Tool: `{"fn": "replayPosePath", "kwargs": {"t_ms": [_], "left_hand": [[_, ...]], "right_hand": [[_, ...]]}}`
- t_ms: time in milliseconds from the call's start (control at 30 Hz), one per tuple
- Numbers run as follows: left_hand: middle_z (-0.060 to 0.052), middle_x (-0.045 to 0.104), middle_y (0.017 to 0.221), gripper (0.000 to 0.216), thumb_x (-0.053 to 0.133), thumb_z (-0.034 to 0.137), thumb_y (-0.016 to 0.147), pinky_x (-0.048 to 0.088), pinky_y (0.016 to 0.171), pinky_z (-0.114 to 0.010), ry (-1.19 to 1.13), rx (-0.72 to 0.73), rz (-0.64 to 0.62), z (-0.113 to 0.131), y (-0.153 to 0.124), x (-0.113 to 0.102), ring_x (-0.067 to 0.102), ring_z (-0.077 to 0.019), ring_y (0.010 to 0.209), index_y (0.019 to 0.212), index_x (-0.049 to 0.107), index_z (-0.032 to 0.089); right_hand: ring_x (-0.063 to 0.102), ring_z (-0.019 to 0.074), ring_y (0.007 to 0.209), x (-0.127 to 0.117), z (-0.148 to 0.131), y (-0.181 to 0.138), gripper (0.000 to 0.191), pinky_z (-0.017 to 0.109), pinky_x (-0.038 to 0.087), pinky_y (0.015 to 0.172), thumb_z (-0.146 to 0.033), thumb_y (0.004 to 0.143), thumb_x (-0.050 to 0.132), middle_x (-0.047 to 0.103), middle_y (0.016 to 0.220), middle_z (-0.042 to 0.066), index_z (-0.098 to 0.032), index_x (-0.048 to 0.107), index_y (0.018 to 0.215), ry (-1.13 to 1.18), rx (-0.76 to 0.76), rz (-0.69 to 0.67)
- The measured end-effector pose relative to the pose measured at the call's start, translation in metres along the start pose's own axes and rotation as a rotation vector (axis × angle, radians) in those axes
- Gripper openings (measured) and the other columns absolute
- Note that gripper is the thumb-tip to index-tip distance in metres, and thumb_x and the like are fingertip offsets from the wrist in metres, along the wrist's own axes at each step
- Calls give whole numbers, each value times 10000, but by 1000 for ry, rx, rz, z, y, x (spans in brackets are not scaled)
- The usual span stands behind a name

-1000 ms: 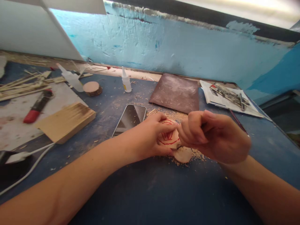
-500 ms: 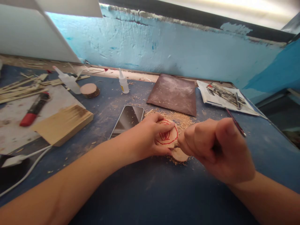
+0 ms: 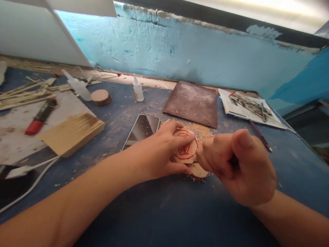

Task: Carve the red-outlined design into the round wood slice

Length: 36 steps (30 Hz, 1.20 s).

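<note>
My left hand (image 3: pixel 172 148) grips a round wood slice (image 3: pixel 190 156) marked with red lines, its thumb across the top and its fingers around the edge. Under and in front of it lies a second wood slice (image 3: pixel 198 171), flat on the table. My right hand (image 3: pixel 239 164) is closed in a fist at the right edge of the marked slice. Whatever tool it may hold is hidden by the fingers. Pale wood shavings (image 3: pixel 202 131) are scattered around and behind the slices.
A phone (image 3: pixel 140 132) lies left of the slices. Behind are a brown sheet (image 3: pixel 192 103), a small glue bottle (image 3: pixel 138 90) and another wood slice (image 3: pixel 101 97). At left are a wooden block (image 3: pixel 74 133) and a red-and-black cutter (image 3: pixel 42 116); a pencil (image 3: pixel 260 135) lies at right.
The view has shifted slightly, so most things sit a little further right. Both hands stay at the marked slice, the right fist nearly in the same pose.
</note>
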State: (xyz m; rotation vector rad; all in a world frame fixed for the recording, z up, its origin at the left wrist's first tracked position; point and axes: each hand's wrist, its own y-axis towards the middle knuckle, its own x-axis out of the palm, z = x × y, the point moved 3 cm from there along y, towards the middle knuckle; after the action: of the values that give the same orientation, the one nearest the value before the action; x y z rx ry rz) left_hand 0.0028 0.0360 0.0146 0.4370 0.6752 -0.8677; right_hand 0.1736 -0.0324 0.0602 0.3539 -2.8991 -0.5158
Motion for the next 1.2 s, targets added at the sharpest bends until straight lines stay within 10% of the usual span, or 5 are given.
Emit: {"fn": "replayPosePath", "kwargs": {"t_ms": [533,1000,1200], "left_hand": [[-110,547,1379,834,1055,491,790,575,1156,-550,49,-100,-42,-7,3,-2,632,-324,1232,1549,745,336],[-52,578,1177,487,968,434,851,589,1076,-468,63,-92,-20,6,4,-5,619,-309,1139,1299,837,295],[-65,548,1230,522,1007,421,804,597,1072,-471,5,-81,-36,-3,2,-1,626,-293,1129,1286,837,318]], "right_hand": [[384,111,493,-17,-11,3,716,305,367,524,-601,1140,641,373,511,-35,-195,448,584,9,66,-61],[351,122,523,5,9,-5,617,334,333,546,-515,1207,524,377,592,-40,-213,440,676,-214,-61,-26],[321,109,484,2,22,2,605,304,294,476,-459,1177,602,409,558,-31,-213,488,636,27,-52,59]]}}
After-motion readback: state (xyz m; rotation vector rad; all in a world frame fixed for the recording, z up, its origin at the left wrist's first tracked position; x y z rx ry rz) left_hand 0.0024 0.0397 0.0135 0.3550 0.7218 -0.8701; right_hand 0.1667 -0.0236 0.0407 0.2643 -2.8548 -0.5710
